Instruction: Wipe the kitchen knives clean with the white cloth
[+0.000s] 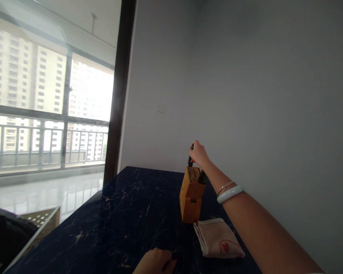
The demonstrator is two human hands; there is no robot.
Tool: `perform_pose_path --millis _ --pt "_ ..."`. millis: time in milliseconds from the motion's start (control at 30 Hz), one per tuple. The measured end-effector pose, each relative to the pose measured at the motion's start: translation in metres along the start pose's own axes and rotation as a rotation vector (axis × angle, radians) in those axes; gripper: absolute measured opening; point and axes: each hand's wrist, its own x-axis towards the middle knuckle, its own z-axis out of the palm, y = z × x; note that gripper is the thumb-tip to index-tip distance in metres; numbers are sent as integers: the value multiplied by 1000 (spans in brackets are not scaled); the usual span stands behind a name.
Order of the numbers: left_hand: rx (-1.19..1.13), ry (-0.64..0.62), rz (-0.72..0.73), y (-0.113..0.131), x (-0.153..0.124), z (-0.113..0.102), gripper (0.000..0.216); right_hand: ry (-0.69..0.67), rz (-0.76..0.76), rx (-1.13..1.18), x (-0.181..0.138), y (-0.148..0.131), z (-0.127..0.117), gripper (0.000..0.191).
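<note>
A wooden knife block point(193, 198) stands upright on the dark blue marbled table point(137, 201). My right hand point(199, 153) is closed around a black knife handle point(190, 161) at the block's far top edge; the blade is not visible. Another black handle point(202, 176) sticks out of the block on its right side. Low in the view, my left hand point(156, 262) is curled near the table's front, with a small dark piece point(175, 255) at its fingers that blends into the tabletop. A folded pale cloth point(218, 239) with a red mark lies right of the block, beneath my right forearm.
Grey walls point(260, 95) rise behind and to the right of the table. At the left, a dark door frame point(116, 91) borders a glazed balcony with a railing point(45, 142). A perforated chair or rack point(42, 224) and a dark cloth-like item point(8, 236) stand beside the table.
</note>
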Motion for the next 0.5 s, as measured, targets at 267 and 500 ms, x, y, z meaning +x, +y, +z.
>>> perform_pose_path --millis 267,500 --pt "-25 8 12 2 -2 -2 36 173 -121 -37 5 -42 -77 26" --pt "-123 24 0 2 -2 -4 38 383 -380 35 -27 -80 -144 17"
